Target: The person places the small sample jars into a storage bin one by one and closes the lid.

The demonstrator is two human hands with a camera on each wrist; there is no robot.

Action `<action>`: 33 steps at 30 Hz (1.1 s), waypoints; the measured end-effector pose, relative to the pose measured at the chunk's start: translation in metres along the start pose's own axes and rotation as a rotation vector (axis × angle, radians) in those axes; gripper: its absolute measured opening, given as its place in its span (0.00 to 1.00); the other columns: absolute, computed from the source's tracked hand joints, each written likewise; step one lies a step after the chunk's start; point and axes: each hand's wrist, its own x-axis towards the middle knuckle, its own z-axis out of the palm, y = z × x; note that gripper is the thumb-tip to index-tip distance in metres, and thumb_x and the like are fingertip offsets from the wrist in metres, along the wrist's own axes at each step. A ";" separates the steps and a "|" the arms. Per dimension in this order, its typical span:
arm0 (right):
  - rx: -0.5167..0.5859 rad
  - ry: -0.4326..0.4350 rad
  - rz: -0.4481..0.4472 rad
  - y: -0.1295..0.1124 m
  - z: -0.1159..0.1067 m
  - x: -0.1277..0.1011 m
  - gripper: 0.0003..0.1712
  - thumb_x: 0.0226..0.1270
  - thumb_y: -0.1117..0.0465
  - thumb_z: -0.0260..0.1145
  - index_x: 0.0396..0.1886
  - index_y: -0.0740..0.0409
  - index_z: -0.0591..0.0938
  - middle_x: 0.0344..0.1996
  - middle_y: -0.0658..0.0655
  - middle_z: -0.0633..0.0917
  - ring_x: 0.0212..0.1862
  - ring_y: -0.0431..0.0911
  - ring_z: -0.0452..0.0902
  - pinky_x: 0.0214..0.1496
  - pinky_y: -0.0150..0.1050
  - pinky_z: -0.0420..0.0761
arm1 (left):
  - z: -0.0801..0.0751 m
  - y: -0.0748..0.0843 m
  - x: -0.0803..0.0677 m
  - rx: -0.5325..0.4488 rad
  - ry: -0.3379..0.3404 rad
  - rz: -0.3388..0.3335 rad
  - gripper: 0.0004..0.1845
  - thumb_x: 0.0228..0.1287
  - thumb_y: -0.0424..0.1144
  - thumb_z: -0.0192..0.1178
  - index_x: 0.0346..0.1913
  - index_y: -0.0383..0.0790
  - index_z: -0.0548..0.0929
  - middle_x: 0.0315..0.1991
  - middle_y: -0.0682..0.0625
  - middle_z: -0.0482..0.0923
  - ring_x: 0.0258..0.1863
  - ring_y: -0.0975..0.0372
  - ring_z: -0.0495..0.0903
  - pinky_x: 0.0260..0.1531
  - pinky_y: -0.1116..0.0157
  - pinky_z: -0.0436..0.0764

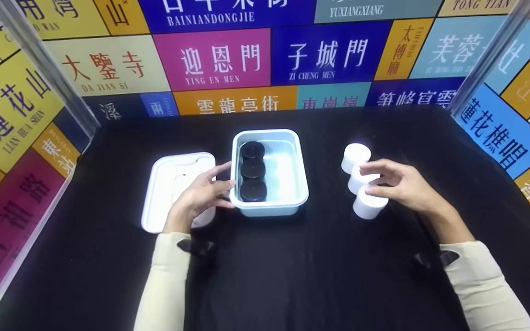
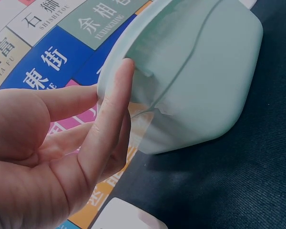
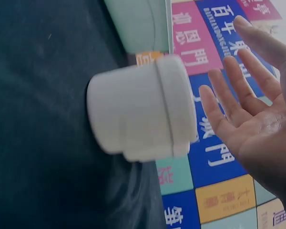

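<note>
A pale green rectangular container (image 1: 292, 138) stands mid-table with three black-lidded jars (image 1: 252, 170) in a row along its left side. My left hand (image 1: 219, 186) rests its straight fingers against the container's left wall. The left wrist view shows those fingers (image 2: 105, 109) touching the container's rim (image 2: 205, 71). Right of the container stand three white jars (image 1: 356, 154). My right hand (image 1: 384, 181) hovers at the nearer two. In the right wrist view its fingers (image 3: 229, 95) are spread, close beside a white jar (image 3: 138, 112) and not closed round it.
A white lid (image 1: 173, 174) lies flat left of the container, partly under my left hand. The table has a black cloth (image 1: 292, 276). Walls of coloured sign panels (image 1: 219, 59) enclose the back and both sides.
</note>
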 end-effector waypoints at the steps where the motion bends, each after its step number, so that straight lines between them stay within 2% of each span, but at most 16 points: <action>1: 0.006 0.005 -0.006 0.002 -0.002 -0.002 0.28 0.54 0.80 0.71 0.57 0.75 0.78 0.49 0.60 0.87 0.45 0.46 0.88 0.48 0.31 0.88 | 0.000 0.000 0.000 0.002 0.001 -0.001 0.35 0.73 0.33 0.57 0.78 0.49 0.59 0.41 0.39 0.85 0.34 0.56 0.88 0.34 0.61 0.91; 7: 0.023 0.023 -0.049 0.013 -0.015 -0.011 0.27 0.50 0.84 0.70 0.54 0.79 0.78 0.49 0.63 0.85 0.50 0.46 0.85 0.52 0.31 0.87 | 0.000 0.000 -0.001 0.007 0.007 -0.002 0.34 0.73 0.33 0.57 0.78 0.49 0.59 0.43 0.38 0.85 0.35 0.55 0.88 0.34 0.60 0.91; 14: -0.133 0.011 0.029 0.021 -0.026 -0.017 0.26 0.51 0.77 0.75 0.53 0.73 0.79 0.45 0.58 0.85 0.45 0.40 0.85 0.50 0.27 0.86 | 0.001 0.000 0.000 0.000 0.004 -0.001 0.35 0.72 0.33 0.57 0.78 0.49 0.59 0.44 0.38 0.84 0.35 0.55 0.88 0.34 0.60 0.91; 20: -0.247 -0.021 0.081 0.030 -0.026 -0.019 0.31 0.48 0.71 0.80 0.54 0.66 0.80 0.45 0.53 0.84 0.47 0.34 0.82 0.48 0.24 0.84 | 0.001 0.000 -0.001 -0.010 -0.006 0.009 0.35 0.73 0.32 0.56 0.79 0.48 0.57 0.39 0.41 0.85 0.34 0.56 0.88 0.34 0.60 0.91; 26: -0.237 -0.042 0.085 0.036 -0.022 -0.020 0.34 0.46 0.71 0.81 0.55 0.67 0.78 0.47 0.48 0.83 0.48 0.30 0.80 0.48 0.23 0.85 | 0.001 0.000 -0.001 -0.008 -0.004 0.007 0.35 0.72 0.32 0.57 0.79 0.48 0.58 0.38 0.42 0.85 0.33 0.57 0.88 0.33 0.61 0.91; 33: -0.229 -0.065 0.106 0.040 -0.021 -0.022 0.37 0.43 0.71 0.82 0.56 0.66 0.77 0.47 0.48 0.84 0.48 0.31 0.81 0.47 0.25 0.86 | 0.001 0.001 0.000 -0.005 -0.002 0.007 0.35 0.73 0.32 0.57 0.79 0.47 0.58 0.37 0.43 0.85 0.32 0.57 0.88 0.32 0.61 0.91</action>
